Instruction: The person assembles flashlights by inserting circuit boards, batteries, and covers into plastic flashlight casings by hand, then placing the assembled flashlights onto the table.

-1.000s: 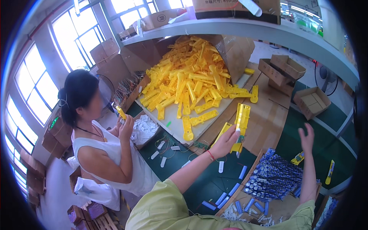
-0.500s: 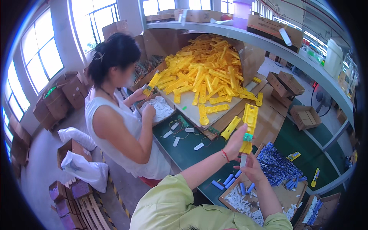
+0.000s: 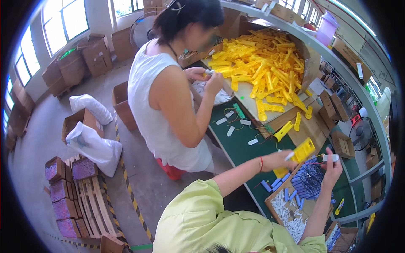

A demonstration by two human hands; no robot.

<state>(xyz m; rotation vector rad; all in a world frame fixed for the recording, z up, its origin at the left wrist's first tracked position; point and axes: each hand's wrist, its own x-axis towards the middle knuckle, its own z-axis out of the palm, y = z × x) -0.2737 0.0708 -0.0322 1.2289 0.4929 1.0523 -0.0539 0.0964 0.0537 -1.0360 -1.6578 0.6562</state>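
My left hand (image 3: pixel 276 162), with a red string bracelet at the wrist, grips a yellow plastic casing (image 3: pixel 304 148) that is held tilted over the table. Something small and white shows by its fingers. To its right, my right hand (image 3: pixel 331 173) is raised, palm up, its fingers pinching a small white rectangular module (image 3: pixel 330 157). A thin red wire runs from the module toward the casing. Below the hands lies a pile of blue cylindrical cells (image 3: pixel 307 182) on a cardboard tray. Small white parts (image 3: pixel 287 214) are strewn on the same tray.
A big heap of yellow casings (image 3: pixel 265 63) fills a carton at the back. Several wired white modules (image 3: pixel 230 131) lie on the green table (image 3: pixel 223 145). At left a co-worker (image 3: pixel 164 97) holds a small white piece. A metal shelf post (image 3: pixel 386 139) stands at right.
The view has swung, shifting the scene. My hands have moved apart, and the casing has turned from upright to slanted. The co-worker's hands, earlier with a yellow casing, now have a white piece.
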